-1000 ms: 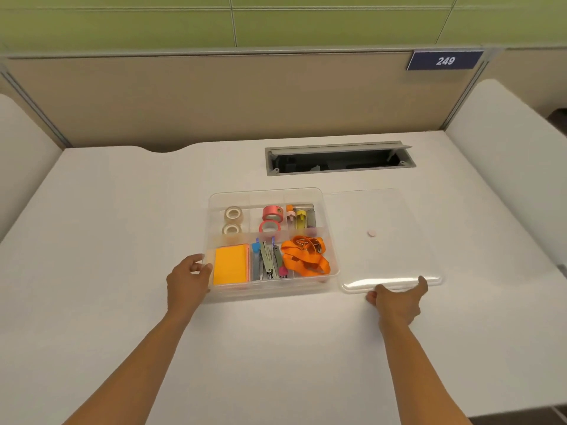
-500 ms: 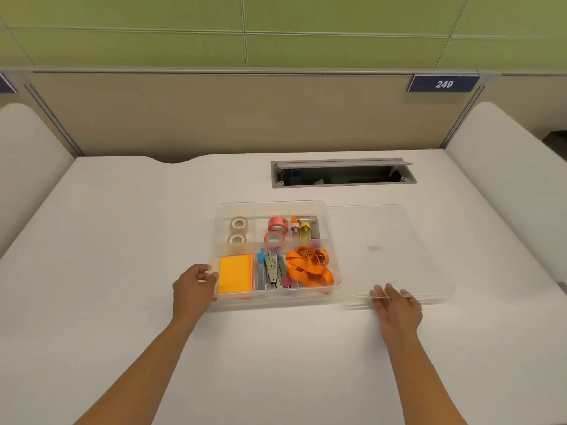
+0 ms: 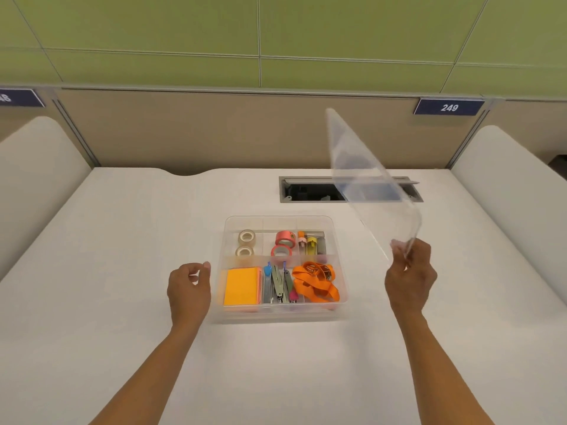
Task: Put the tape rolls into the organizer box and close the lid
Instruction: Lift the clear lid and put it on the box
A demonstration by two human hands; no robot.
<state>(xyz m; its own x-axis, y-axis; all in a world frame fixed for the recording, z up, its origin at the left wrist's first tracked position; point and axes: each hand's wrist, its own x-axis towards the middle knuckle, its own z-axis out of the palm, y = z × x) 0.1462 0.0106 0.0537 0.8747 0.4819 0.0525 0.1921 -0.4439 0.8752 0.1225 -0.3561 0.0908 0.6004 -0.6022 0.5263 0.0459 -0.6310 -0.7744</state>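
A clear organizer box (image 3: 341, 259) stands open in the middle of the white desk. Two clear tape rolls (image 3: 246, 244) lie in its back left compartment and two red tape rolls (image 3: 283, 243) in the back middle one. My right hand (image 3: 409, 279) grips the near edge of the clear lid (image 3: 368, 185), which is lifted off the desk and tilted steeply up, to the right of the box. My left hand (image 3: 188, 288) hovers just left of the box with curled fingers, holding nothing; whether it touches the wall I cannot tell.
The box also holds an orange sticky-note pad (image 3: 241, 286), staplers and clips, an orange lanyard (image 3: 316, 282) and small markers. A cable slot (image 3: 313, 191) is cut into the desk behind the box. Beige partitions close the back and both sides.
My right hand took hold of the lid's near edge and raised it off the desk into a steep tilt. My left hand has drawn slightly away from the box corner.
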